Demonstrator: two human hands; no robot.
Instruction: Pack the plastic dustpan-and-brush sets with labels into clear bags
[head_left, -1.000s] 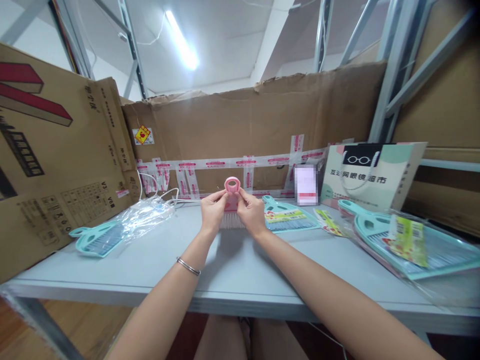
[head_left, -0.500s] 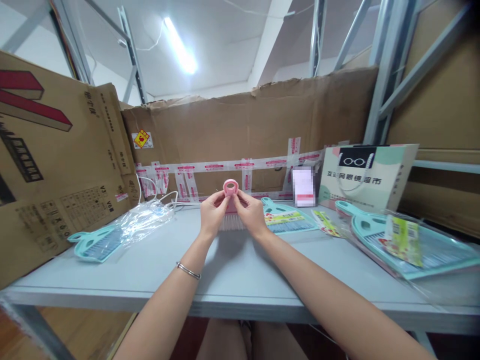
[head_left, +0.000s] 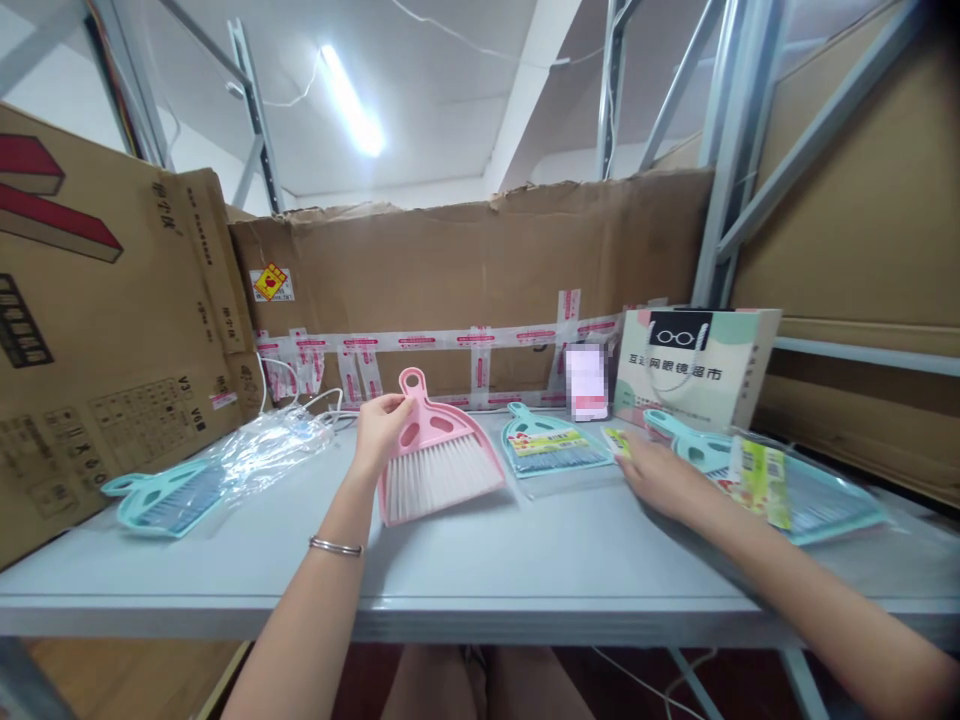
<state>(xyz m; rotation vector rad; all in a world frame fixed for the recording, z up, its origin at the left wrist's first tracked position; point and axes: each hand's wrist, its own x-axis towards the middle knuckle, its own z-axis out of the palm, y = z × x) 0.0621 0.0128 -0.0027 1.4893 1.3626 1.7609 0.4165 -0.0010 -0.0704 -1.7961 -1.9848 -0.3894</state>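
Note:
Pinched by its handle in my left hand (head_left: 381, 425) is a pink dustpan and brush set (head_left: 442, 450), with the white-bristled brush nested in the pan. It tilts up over the table, bristle side toward me. My right hand (head_left: 651, 472) reaches to the right, its fingertips closed on a yellow-green label card (head_left: 616, 442) near the tabletop. Just left of that card lies a turquoise dustpan set (head_left: 556, 455) with its own label. Close to the right forearm are more turquoise dustpan sets (head_left: 832, 495) in clear wrapping, partly hidden by the arm.
On the left, another turquoise dustpan set (head_left: 169, 498) lies beside crumpled clear plastic (head_left: 281, 440) and white cables. A paper bag (head_left: 690, 370) and a pixelated upright card (head_left: 587, 382) stand at the back. Large cardboard boxes (head_left: 120, 300) border the grey table (head_left: 480, 575).
My right hand has let go of the pink dustpan set and moved right to the label card. The left hand has shifted left with the set, turning it into fuller view.

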